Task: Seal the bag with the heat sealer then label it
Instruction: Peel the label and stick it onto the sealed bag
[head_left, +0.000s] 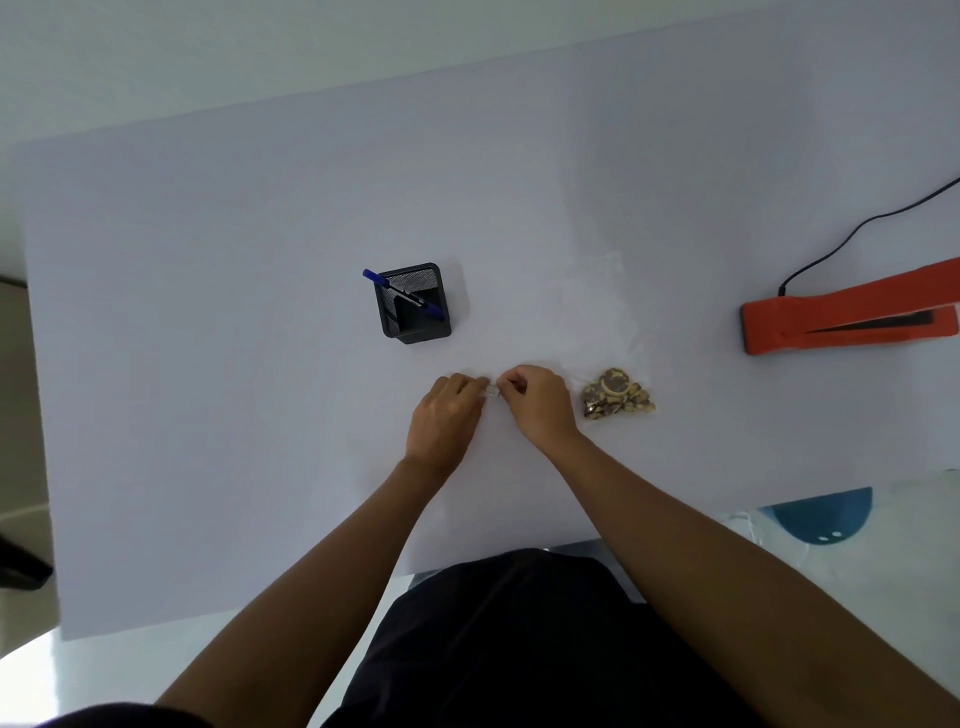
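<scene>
A clear plastic bag (602, 312) lies flat on the white table, with brown and cream biscuits (616, 393) bunched at its near end. An orange heat sealer (841, 314) sits at the right edge, its jaw slightly open and a black cord running off behind it. My left hand (447, 415) and my right hand (537, 400) meet just left of the biscuits. Both pinch a small pale piece (492, 391), possibly a label, between their fingertips. What the piece is cannot be told for sure.
A black mesh pen holder (414, 304) with a blue pen (402, 293) stands behind my hands. A blue round object (823, 514) sits off the table's near right edge. The white table sheet (208, 364) ends near my dark-clothed lap.
</scene>
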